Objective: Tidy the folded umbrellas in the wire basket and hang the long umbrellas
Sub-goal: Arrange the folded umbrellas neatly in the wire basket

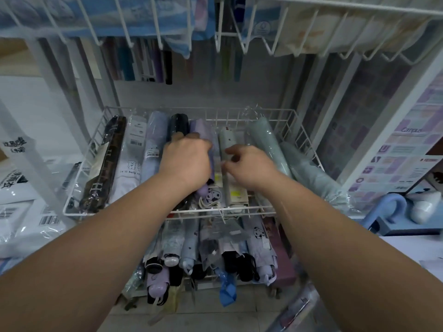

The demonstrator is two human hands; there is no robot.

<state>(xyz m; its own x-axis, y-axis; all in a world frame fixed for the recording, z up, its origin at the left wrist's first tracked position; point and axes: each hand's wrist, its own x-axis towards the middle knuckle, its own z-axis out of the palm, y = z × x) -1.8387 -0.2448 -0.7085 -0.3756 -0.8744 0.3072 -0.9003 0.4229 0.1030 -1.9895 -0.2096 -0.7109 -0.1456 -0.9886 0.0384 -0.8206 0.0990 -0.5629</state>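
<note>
**Head view: both my hands are in the white wire basket, each on a folded umbrella.**

My left hand curls its fingers over the lilac folded umbrella in the middle of the basket, just beside a black folded umbrella. My right hand pinches the slim grey-green folded umbrella next to it between thumb and curled fingers. Two pale teal folded umbrellas lie askew against the right wall. I judge them light, firm along the shaft but soft-skinned. Their clear plastic sleeves look slippery, so I would grip round the mid-body, not the loose sleeve end or tags. What look like long umbrellas hang in shadow behind the basket.
</note>
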